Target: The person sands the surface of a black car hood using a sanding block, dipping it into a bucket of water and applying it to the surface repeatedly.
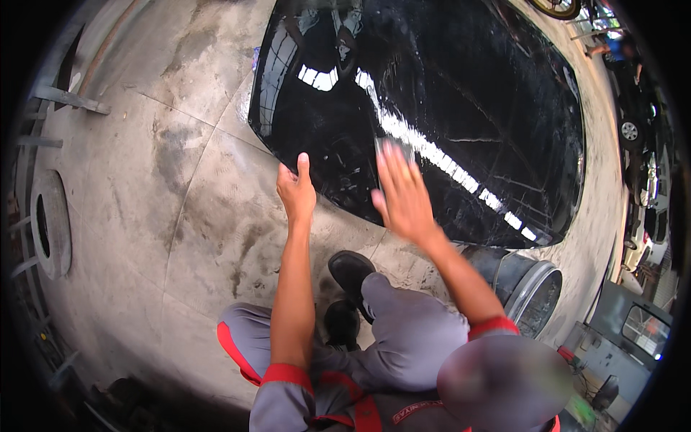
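Note:
A glossy black car hood (461,86) lies in front of me, with wet-looking streaks and bright reflections across it. My left hand (296,191) is closed on its near left edge, thumb on the upper side and the other fingers mostly hidden at the rim. My right hand (404,191) presses down on the hood's near part, fingers stretched forward and slightly blurred. Under those fingers shows a thin greyish pad (381,146); most of it is covered, and its exact kind cannot be made out.
A dark drum (536,295) with a pale rim stands by the hood's near right corner. On the stained concrete floor (209,194), a tyre (52,223) leans against a metal rack (68,97) at left. Parked cars (630,133) and a person (619,50) are far right.

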Demonstrator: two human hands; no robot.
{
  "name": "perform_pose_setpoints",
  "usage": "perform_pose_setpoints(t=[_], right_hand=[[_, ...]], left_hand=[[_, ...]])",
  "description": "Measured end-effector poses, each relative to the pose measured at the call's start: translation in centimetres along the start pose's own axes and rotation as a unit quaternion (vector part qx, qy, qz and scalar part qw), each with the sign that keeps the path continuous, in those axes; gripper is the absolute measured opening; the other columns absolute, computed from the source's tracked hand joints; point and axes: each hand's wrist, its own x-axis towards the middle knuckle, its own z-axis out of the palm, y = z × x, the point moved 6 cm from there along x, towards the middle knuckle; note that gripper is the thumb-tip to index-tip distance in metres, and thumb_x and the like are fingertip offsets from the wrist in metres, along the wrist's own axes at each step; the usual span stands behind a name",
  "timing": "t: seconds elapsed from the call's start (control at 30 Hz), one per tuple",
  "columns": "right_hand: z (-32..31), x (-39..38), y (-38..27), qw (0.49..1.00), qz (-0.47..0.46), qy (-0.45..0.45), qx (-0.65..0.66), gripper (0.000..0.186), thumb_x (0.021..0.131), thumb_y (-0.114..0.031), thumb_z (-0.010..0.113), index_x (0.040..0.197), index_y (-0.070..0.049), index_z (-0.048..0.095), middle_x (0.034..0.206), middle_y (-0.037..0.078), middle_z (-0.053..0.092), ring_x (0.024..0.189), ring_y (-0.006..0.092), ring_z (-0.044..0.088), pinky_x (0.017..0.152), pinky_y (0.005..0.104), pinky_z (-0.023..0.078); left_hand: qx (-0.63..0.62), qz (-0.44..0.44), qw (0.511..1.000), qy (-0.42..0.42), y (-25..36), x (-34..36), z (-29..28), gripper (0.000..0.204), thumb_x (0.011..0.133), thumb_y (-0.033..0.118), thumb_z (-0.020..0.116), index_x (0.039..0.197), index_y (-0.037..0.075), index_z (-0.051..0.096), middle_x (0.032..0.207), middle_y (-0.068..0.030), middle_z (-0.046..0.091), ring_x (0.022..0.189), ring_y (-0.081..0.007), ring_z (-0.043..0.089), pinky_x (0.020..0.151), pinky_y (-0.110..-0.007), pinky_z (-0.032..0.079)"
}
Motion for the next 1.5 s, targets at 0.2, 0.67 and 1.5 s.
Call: perform_pose_setpoints(t=[0.2,0.67,1.5], right_hand=[[0.1,-2.4,0.1,0.997,-0.012,-0.078,0.000,0.076,0.100,-0.039,0.056,0.160,0.000,0.029,0.169,0.018,0.024,0.157,0.0324,0.023,0.125,0.0485,0.021],[-1.3,4.1,3.6,1.000,0.016,0.004,-0.012,0.067,0.105,-0.036,0.048,0.158,0.002,0.030,0.166,0.021,0.028,0.155,0.0347,0.025,0.125,0.0469,0.021],[-0.5,-9.5,3.5,0.995,0.081,-0.049,0.015,0.077,0.100,-0.038,0.056,0.160,0.000,0.028,0.170,0.018,0.022,0.157,0.0337,0.021,0.125,0.0508,0.020]], left_hand=[[0.029,0.036,0.999,0.016,-0.5,0.3,0.4,0.043,0.102,0.038,0.064,0.122,-0.001,0.065,0.091,-0.0049,0.065,0.076,-0.0140,0.052,0.077,-0.035,0.048],[-0.036,0.042,0.998,0.001,-0.5,0.1,1.5,0.040,0.103,0.036,0.064,0.120,-0.001,0.065,0.100,-0.0067,0.069,0.084,-0.0152,0.059,0.084,-0.035,0.050],[0.006,-0.045,0.998,-0.044,-0.8,0.2,1.5,0.039,0.102,0.040,0.065,0.109,0.001,0.064,0.082,0.0010,0.058,0.064,-0.0090,0.048,0.057,-0.027,0.043]])
